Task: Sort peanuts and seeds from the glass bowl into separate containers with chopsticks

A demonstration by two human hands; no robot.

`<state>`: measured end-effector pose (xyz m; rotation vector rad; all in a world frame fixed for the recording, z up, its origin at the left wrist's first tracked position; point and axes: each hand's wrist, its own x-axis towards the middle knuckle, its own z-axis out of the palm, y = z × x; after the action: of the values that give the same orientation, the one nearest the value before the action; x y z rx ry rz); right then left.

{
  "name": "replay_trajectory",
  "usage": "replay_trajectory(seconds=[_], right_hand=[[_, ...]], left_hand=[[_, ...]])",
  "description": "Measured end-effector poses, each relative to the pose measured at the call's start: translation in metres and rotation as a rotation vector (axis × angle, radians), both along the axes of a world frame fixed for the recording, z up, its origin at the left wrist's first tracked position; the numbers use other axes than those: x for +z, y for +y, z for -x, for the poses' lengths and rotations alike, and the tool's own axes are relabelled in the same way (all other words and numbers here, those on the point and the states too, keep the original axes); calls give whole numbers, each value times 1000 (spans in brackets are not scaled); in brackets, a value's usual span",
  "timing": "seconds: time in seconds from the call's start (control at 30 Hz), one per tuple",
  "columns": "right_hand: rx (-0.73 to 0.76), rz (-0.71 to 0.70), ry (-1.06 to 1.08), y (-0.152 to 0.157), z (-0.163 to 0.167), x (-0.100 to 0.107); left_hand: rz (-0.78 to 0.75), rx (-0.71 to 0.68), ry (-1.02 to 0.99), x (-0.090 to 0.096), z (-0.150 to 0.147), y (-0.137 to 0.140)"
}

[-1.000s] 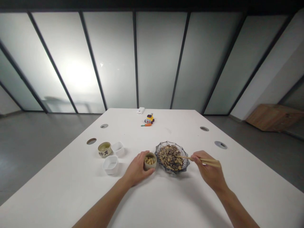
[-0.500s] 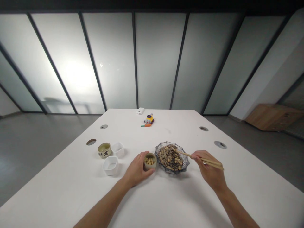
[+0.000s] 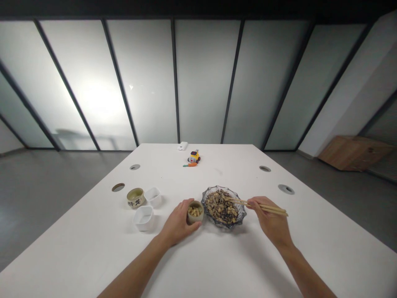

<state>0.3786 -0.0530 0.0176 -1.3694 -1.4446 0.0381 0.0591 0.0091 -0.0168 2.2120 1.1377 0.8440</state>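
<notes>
My left hand point(image 3: 180, 221) is wrapped around a small ceramic cup point(image 3: 195, 219) that stands close to the left of a glass bowl. Pale nut-like pieces point(image 3: 194, 211) lie in the cup. The glass bowl point(image 3: 242, 221) has a scalloped rim and holds a mix of striped seeds point(image 3: 218, 207) and lighter pieces. My right hand point(image 3: 269, 219) is closed on a pair of wooden chopsticks point(image 3: 266, 207), held nearly level. Their tips rest in or just over the seeds; whether they pinch anything is too small to tell.
Left on the white table point(image 3: 198, 265) are a green-glazed bowl point(image 3: 135, 198) with dark lettering and two white plastic tubs, one nearer point(image 3: 143, 219), one farther point(image 3: 153, 197). Farther back are a toy vehicle point(image 3: 194, 156), a toy carrot point(image 3: 190, 164) and a white device point(image 3: 182, 146). Round holes pierce the tabletop.
The chopsticks have shifted slightly left over the seeds, and their rear ends have come closer together. My left hand stays on the cup.
</notes>
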Motion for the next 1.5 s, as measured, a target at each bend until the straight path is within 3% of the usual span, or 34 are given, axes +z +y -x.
replay_trajectory(seconds=[0.1,0.23,0.4,0.5,0.57,0.73,0.93,1.1,1.23,1.33,1.5], right_hand=[[-28,-19,44,0,0,3],[-30,-51,285,-1,1,4],[153,-49,518,-4,24,0],[218,-33,420,-8,39,0],[169,-54,309,-10,42,3],[-38,-152,62,-10,19,9],[-39,-134,-115,-3,5,1],[122,-92,-109,-3,16,-3],[168,-71,-79,-3,19,-3],[138,-85,-95,-3,15,-3],[-45,-57,1,0,5,-1]], left_hand=[[0,-4,-3,1,0,0],[-4,-9,-8,2,0,0],[6,-21,7,4,1,-1],[3,-19,11,4,1,-1],[-4,-15,10,4,1,-1],[-13,-22,9,3,1,-1],[-17,-22,9,-1,2,1],[-6,-26,13,0,1,1],[7,-23,11,1,1,0],[-3,-17,8,1,2,0],[4,-21,11,0,2,0]])
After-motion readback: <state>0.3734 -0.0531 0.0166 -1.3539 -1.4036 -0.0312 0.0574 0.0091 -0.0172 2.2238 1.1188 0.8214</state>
